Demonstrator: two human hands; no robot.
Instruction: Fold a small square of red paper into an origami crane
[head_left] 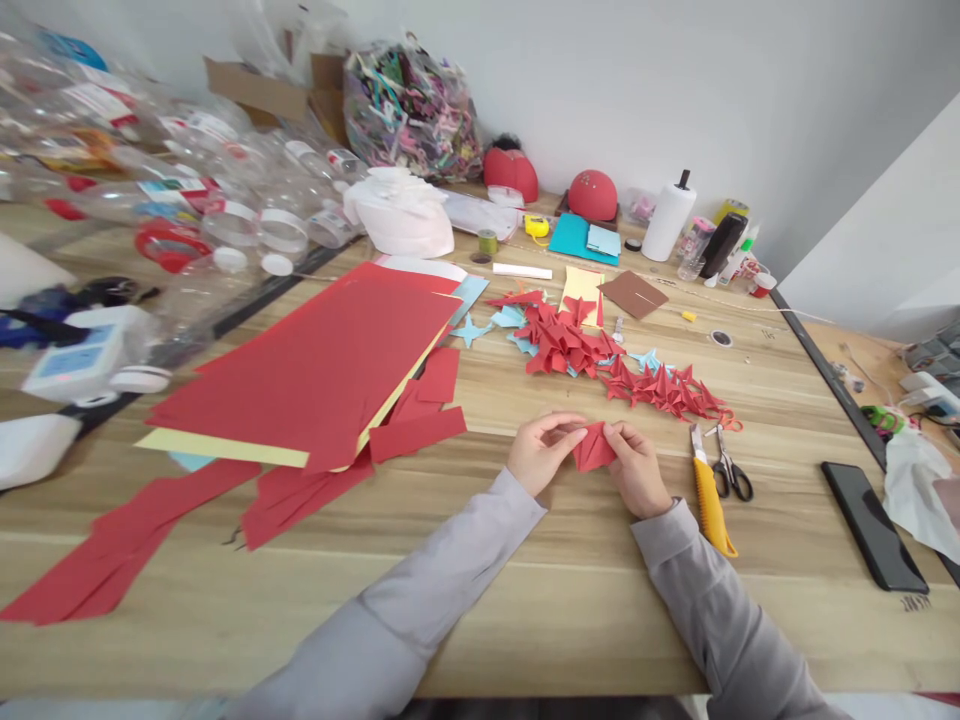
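Note:
Between my two hands is a small piece of folded red paper, creased and held a little above the wooden table. My left hand pinches its left edge between thumb and fingers. On the other side, my right hand grips the right edge the same way. Just beyond the hands lies a long heap of folded red paper stars, with more red folded pieces piled to its left. A light blue paper star lies farther left.
Large red paper sheets and cut red strips cover the left side. Right of my hands lie a yellow-handled utility knife, scissors and a black phone. Plastic bottles crowd the back left.

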